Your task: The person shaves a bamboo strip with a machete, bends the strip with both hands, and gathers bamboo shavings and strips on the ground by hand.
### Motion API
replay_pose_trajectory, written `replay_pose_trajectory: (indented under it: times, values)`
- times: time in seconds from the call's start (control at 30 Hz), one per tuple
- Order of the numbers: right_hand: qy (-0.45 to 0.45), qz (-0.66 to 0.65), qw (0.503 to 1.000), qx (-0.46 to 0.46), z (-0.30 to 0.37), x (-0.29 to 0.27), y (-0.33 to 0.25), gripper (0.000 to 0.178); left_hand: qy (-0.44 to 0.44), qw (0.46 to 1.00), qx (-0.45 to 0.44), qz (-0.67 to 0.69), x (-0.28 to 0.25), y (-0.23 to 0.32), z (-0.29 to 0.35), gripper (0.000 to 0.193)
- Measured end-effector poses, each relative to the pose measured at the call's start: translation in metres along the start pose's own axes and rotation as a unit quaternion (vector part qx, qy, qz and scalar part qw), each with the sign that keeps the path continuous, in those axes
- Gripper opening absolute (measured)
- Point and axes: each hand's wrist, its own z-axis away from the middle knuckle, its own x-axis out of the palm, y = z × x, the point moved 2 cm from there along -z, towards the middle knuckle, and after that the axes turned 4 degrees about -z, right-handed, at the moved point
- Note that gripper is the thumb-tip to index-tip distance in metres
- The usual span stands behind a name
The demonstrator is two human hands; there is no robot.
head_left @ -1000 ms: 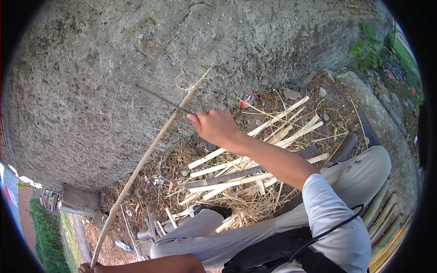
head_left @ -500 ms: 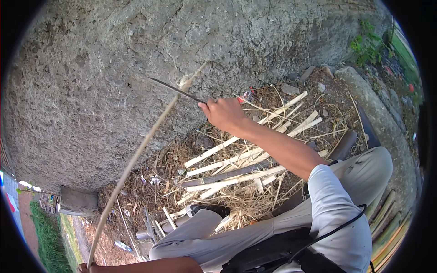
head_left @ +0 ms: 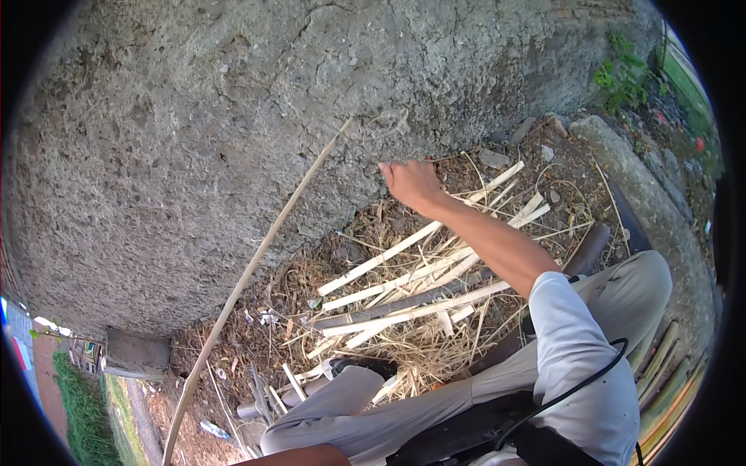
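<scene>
Against the rough grey wall [head_left: 233, 140], a long thin bamboo strip [head_left: 256, 264] slants from the lower left up to its frayed tip near the top of the wall face. The right hand [head_left: 412, 185] reaches out at arm's length, fingers curled near the wall just right of the strip's upper end; whether it grips anything I cannot tell. The left hand is out of sight, only a bit of forearm [head_left: 299, 457] showing at the lower edge. On the ground below lie split pale bamboo pieces [head_left: 420, 272] amid dry shavings [head_left: 435, 349], beside the person's grey trousers [head_left: 365, 396].
</scene>
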Motion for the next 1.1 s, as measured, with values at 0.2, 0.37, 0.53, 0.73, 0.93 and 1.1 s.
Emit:
replay_pose_trajectory:
  times: [0.2,0.37,0.53,0.73,0.93,1.1]
  values:
    - [0.083,-0.088,0.964,-0.239,0.061,-0.032,-0.091,0.047,-0.04,0.999,0.032,0.011,-0.002,0.011,0.002,0.021]
    - [-0.054,-0.045,0.998,0.0,0.025,0.003,0.0,0.051,-0.04,0.999,-0.019,-0.028,-0.018,-0.004,-0.009,0.022]
    - [0.109,0.035,0.993,-0.008,0.047,0.002,0.038,0.051,-0.048,0.998,-0.03,-0.011,-0.031,-0.013,-0.026,0.028]
    - [0.073,-0.038,0.995,-0.051,0.053,0.001,0.001,0.049,-0.049,0.998,-0.029,-0.015,-0.019,-0.017,-0.016,0.031]
    - [0.006,-0.104,0.988,0.115,0.044,0.001,-0.009,0.056,-0.066,0.997,-0.041,-0.018,-0.011,-0.026,-0.011,0.033]
    - [-0.052,-0.323,0.931,0.164,0.043,0.022,-0.014,0.057,-0.095,0.994,-0.059,-0.009,0.002,-0.033,-0.005,0.036]
